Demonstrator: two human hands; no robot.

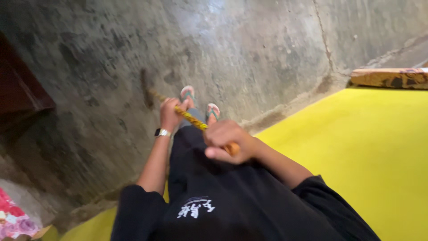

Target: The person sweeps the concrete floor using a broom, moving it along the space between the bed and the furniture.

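Note:
I look down my own body at a grey concrete floor (249, 53). Both hands grip a long broom handle (192, 119) wrapped in yellow and dark stripes. My left hand (170, 113), with a watch on its wrist, holds the handle lower down. My right hand (226, 140) is closed around the orange top end, close to my waist. The broom's dark head (145, 91) touches the floor, blurred. My feet in sandals (200, 103) stand just past the hands.
A bright yellow surface (365, 151) fills the right side, meeting the concrete along a rough edge. A patterned orange-brown board (390, 77) lies at its far right. Dark wooden furniture (20, 89) is at the left, floral cloth (13, 218) at the bottom left.

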